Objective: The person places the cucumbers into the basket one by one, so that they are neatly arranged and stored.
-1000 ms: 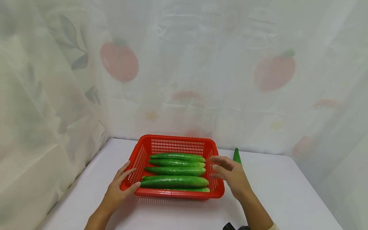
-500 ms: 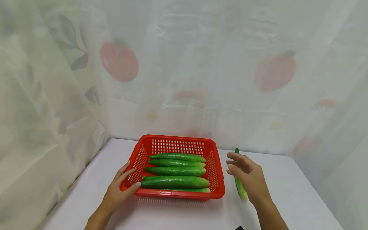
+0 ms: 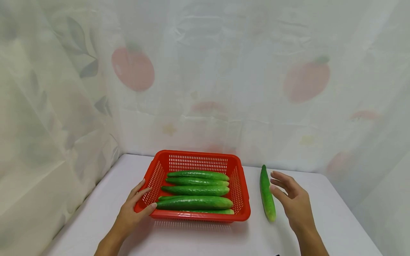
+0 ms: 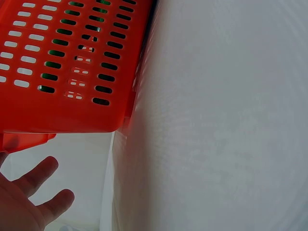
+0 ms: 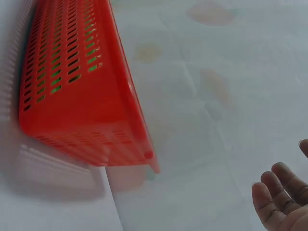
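Note:
A red plastic basket point(image 3: 205, 215) with slotted walls stands on the table, and several green cucumbers point(image 3: 195, 202) lie crosswise inside it. At its left side is my left hand point(image 3: 129, 212), thumb at the front left corner and fingers spread along the rim; the left wrist view shows two straight fingers point(image 4: 41, 175) beyond the basket's wall. To the basket's right, a single cucumber point(image 3: 267, 197) lies lengthwise on the table. My right hand point(image 3: 296, 204) hovers just right of this cucumber, fingers loosely bent and holding nothing. The right wrist view has only its fingertips at the lower right.
The white tabletop point(image 3: 192, 241) extends around the basket. Pale curtains point(image 3: 205, 78) printed with fruit and leaves enclose the back and both sides. A small dark thing point(image 3: 277, 255) barely shows at the bottom edge.
My right hand has moved right, from the basket's right rim past the loose cucumber, which is now uncovered. My left hand and the basket have stayed in place.

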Demonstrator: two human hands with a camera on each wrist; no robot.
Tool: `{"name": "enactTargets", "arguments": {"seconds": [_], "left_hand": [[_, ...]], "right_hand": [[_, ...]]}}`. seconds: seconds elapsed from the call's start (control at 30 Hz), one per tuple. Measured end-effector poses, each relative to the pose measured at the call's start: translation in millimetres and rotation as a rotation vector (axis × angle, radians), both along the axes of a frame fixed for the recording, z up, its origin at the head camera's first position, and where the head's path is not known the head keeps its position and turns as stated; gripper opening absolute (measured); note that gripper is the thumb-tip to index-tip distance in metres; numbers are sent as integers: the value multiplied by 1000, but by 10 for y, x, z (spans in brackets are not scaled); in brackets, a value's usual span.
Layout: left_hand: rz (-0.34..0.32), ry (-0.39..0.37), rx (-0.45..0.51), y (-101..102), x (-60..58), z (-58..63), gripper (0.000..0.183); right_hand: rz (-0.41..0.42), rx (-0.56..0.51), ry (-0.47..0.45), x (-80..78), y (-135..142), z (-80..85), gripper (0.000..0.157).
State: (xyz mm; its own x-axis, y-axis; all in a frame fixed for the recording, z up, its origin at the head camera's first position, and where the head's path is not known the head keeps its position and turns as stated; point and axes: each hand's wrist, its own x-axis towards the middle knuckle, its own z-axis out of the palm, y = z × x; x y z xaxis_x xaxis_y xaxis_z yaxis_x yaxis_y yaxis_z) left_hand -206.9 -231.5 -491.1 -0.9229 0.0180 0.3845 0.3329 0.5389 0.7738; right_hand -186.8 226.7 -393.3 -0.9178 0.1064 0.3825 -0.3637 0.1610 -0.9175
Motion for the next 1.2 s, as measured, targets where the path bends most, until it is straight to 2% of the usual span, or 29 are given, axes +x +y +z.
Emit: {"name": "enactTargets", "arguments": {"seconds": [0.37,0.63,0.93,1.2], "left_hand": [[-2,4,0,-14,-7,-34,52],[-3,-13,11,-13,-5,-30,53],[-9,-17,16,-13,-20,-34,53],[-2,-18,-1,-13,-19,-18,53]], "right_hand": [[-102,35,3,-48,129,-300,41],[-156,-44,-26,-96,185,-545,42],[-248,-79,-70,-182,216,-785,41],[-307,-18,-119,-226,199,-1015,41]]}}
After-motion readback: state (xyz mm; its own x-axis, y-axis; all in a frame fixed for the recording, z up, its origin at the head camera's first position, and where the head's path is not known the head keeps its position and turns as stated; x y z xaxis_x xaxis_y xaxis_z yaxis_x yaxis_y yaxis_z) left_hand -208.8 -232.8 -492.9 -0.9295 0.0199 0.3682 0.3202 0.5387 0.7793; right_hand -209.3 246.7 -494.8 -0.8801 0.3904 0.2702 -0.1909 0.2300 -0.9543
